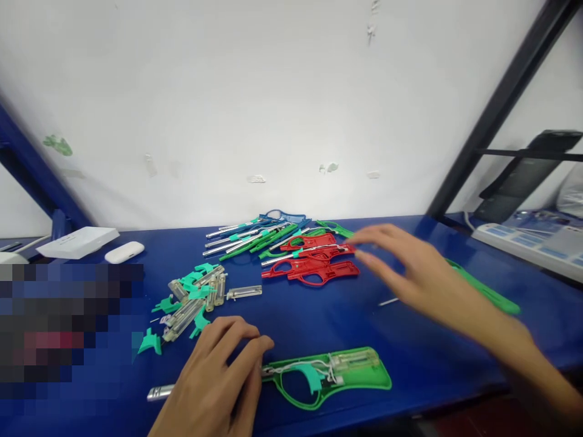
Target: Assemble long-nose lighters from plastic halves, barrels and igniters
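My left hand [218, 376] presses down with bent fingers on the neck of an opened green lighter [380, 381] near the front edge. Its silver tube [159, 393] sticks out left of that hand. In the casing lie a clear fuel tank [353, 359], white wires and a teal trigger [312, 375]. Raised over the table, my right hand [405, 264] has its thumb and fingers apart. Its fingertips overlap the right end of the red lighter casings [314, 270] in view; whether they touch is unclear. Beneath its forearm shows a green casing half [494, 297].
Left of centre lie several clear fuel tanks [184, 318] and teal triggers [148, 342]. Blue and green lighters [255, 237] are heaped toward the wall. A white case [124, 252] and a white box [77, 241] stand far left. A power strip [528, 249] is at right.
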